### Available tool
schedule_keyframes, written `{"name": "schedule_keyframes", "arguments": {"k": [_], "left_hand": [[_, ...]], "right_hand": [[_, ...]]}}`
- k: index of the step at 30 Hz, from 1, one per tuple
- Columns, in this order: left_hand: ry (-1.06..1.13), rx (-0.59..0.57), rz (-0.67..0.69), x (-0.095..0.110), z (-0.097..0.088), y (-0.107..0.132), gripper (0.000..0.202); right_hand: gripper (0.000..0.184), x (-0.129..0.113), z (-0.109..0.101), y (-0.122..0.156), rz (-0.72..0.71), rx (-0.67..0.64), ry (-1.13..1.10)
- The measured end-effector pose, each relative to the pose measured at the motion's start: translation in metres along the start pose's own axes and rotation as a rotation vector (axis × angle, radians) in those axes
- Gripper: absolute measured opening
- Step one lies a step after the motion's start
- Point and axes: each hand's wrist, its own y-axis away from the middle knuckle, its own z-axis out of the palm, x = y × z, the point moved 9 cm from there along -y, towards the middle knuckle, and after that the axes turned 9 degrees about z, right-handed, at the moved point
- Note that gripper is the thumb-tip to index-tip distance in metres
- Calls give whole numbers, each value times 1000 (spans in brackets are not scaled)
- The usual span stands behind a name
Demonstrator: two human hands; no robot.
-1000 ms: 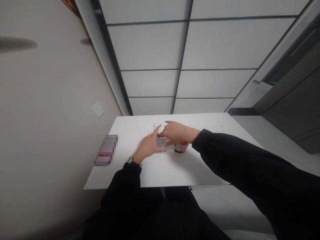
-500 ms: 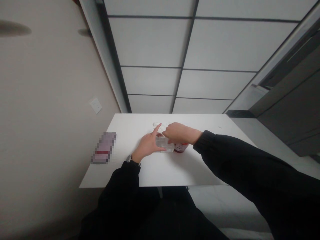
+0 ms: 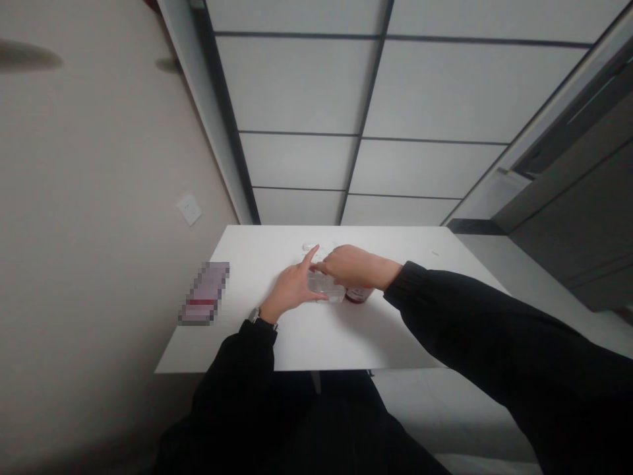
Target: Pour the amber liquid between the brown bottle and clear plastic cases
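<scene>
Right hand has edged leftward since the previous frame and now reaches further over the clear plastic container. Left hand is cupped against the container's near side, with its index finger raised. Both hands are in contact with or directly at the container, which lies on the white table between them. Grip state: neither hand is visibly clenched, and firmness of hold cannot be determined from this view.

Step in hand is judged to be two-handed handling of the container. A lift or turn would call for a fuller closure of both hands.

A red-labelled jar stands just beside the container, under the right wrist side, and crowds that hand. Contact between the two cannot be confirmed. Beyond them lies a small clear disc. A pixelated rectangular object lies well left, near the wall.
</scene>
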Motion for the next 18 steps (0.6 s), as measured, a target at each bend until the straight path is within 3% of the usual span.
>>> {"name": "schedule_keyframes", "arguments": {"k": [2, 6, 9, 14, 18], "left_hand": [[3, -3, 12, 1, 1, 0, 136], [4, 5, 13, 1, 0, 0, 136], [10, 11, 28, 3, -1, 0, 135], [7, 21, 34, 2, 0, 0, 135], [5, -1, 20, 1, 1, 0, 135]], "right_hand": [[38, 1, 0, 0, 14, -12, 19], [44, 0, -1, 2, 8, -16, 20], [31, 0, 0, 3, 12, -16, 49], [50, -3, -4, 4, -1, -10, 39], [40, -4, -5, 4, 20, -35, 62]]}}
